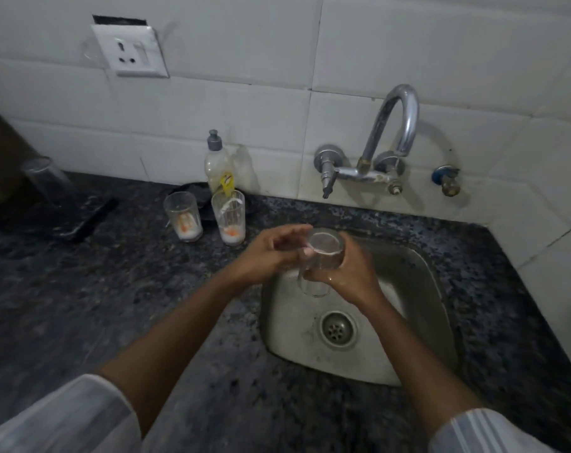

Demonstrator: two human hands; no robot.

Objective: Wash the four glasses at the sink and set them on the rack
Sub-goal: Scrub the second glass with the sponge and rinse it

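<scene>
Over the small stainless steel sink (418,289), the right hand (349,273) is wrapped around a clear drinking glass (321,256), which is tilted with its open mouth facing up toward the camera and its base angled down into the basin. The left hand (274,250) is right against that glass, fingers (294,232) stretched loosely toward the rim, thumb tip touching the near edge; it grips nothing firmly. The glass sits above the far left part of the basin, well up from the round metal drain (338,328).

The curved chrome wall tap (395,125) arches over the back of the sink, and whether water runs from it cannot be told.

On the dark speckled stone desk (114,305), left of the sink, two more clear glasses stand upright side by side: the left dirty glass (183,217) and the right dirty glass (228,220), both with white and orange residue at the bottom. Just behind them stands a clear dish soap bottle with a grey cap (217,165), against the white tiled wall (408,44). Far left, a fourth clear glass (45,178) appears upside down on a dark rack-like tray (81,220), though that corner is dim. A white wall socket (130,50) sits above.
</scene>
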